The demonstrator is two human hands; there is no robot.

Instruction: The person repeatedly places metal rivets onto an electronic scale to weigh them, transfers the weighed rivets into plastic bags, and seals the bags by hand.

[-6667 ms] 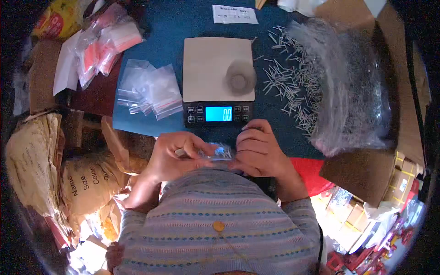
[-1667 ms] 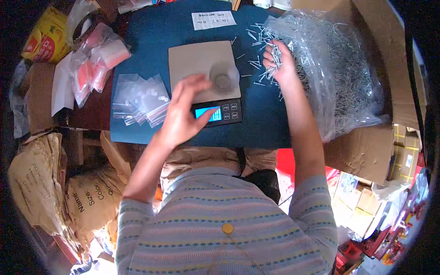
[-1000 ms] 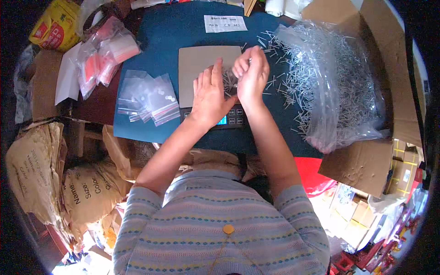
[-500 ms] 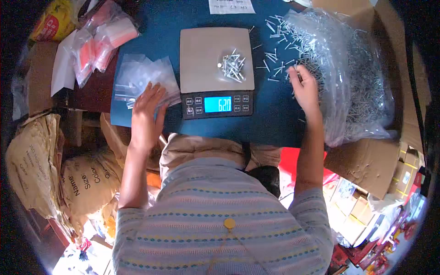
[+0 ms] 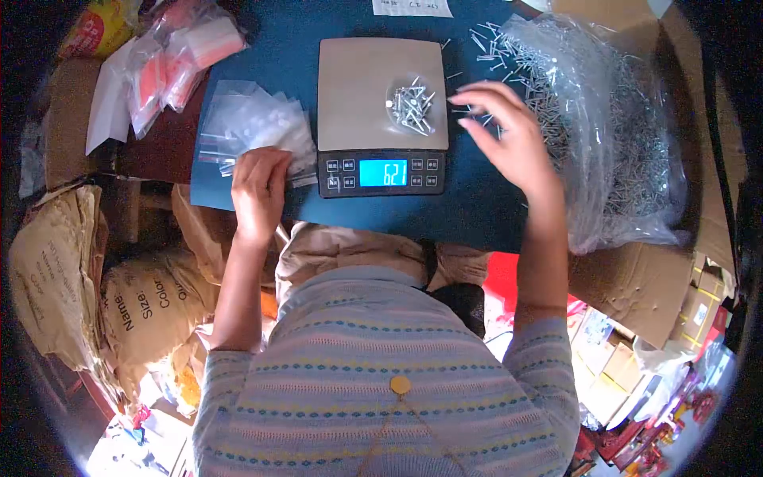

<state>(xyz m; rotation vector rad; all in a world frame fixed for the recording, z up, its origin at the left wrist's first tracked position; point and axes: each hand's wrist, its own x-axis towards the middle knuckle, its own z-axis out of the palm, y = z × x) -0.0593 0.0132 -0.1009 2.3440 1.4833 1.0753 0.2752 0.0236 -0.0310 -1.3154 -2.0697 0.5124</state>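
Note:
A digital scale stands mid-table, its lit display reading what looks like 621. On its plate, towards the right, lies a small heap of nails, apparently in a clear bag. My right hand hovers just right of the scale, thumb and fingers apart, with nothing visible between them. Loose nails beneath it are partly hidden. Left of the scale, clear zip bags lie in an overlapping stack. At their lower edge my left hand has its fingers bunched, pinching a bag.
A large clear sack of nails lies open on the right, spilling nails towards the scale. Packs of red-and-clear bags lie at the upper left. A paper slip is at the far edge. Brown printed sacks stand below left.
My right hand has moved left from the nail pile towards the scale, its fingers spreading. My left hand's fingers have drawn together on the bags. The display's last digit went from 0 to 1.

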